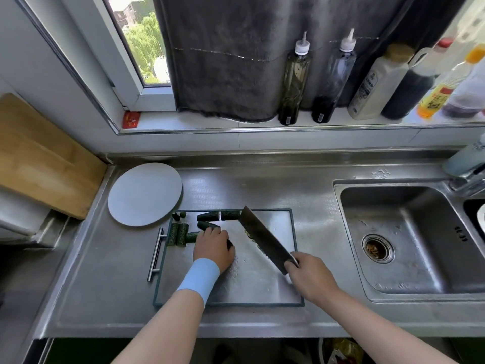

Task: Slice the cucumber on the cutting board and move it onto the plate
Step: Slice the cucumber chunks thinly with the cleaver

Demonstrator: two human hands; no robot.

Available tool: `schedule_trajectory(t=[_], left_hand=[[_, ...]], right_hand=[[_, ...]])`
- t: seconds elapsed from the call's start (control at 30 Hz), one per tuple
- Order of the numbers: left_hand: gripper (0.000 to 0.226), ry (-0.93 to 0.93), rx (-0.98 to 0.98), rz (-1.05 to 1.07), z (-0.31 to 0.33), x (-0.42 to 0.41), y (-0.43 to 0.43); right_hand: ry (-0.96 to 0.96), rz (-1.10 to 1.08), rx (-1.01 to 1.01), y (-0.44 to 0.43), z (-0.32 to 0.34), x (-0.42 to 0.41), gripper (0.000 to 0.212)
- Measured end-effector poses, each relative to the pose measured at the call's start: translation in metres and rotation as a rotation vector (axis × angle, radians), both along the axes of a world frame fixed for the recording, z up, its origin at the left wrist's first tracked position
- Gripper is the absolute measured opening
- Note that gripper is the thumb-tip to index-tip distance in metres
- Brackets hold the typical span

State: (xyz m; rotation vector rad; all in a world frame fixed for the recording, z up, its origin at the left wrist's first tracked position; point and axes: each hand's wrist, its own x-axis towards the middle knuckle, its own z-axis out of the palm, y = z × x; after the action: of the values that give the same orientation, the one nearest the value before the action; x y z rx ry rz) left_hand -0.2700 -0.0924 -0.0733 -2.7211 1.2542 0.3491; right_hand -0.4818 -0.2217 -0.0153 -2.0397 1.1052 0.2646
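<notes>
A steel cutting board (262, 285) with a dark rim lies on the counter. Several dark green cucumber pieces (208, 216) lie along its far and left edges. My left hand (214, 248), with a blue wristband, curls over a cucumber piece (230, 243) whose dark end shows by its fingers. My right hand (309, 275) grips the handle of a cleaver (265, 237), its blade tilted up above the board's middle. A round white plate (144, 194) sits bare at the board's far left corner.
A steel sink (409, 243) with a drain lies to the right, a tap (469, 177) behind it. Several bottles (292, 82) stand on the window sill. A wooden board (39, 158) leans at the left. A bar handle (156, 253) sticks out from the board's left side.
</notes>
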Motion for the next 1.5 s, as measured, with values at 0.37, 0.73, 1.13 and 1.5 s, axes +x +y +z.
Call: schedule_trajectory(t=[0.37, 0.73, 1.13, 1.5], left_hand=[[0.042, 0.200, -0.118, 0.078, 0.005, -0.010, 0.021], [0.024, 0.311, -0.443, 0.135, -0.021, -0.030, 0.065], [0.020, 0.222, -0.746, 0.079, -0.038, -0.048, 0.092], [0.020, 0.160, -0.771, 0.139, -0.055, -0.051, 0.089]], right_hand=[[0.059, 0.010, -0.036, 0.012, -0.009, -0.001, 0.021], [0.037, 0.185, -0.231, 0.020, -0.002, 0.011, 0.019], [0.033, 0.485, -0.327, 0.043, -0.007, 0.033, 0.030], [0.034, 0.626, -0.200, 0.054, -0.015, 0.050, 0.044]])
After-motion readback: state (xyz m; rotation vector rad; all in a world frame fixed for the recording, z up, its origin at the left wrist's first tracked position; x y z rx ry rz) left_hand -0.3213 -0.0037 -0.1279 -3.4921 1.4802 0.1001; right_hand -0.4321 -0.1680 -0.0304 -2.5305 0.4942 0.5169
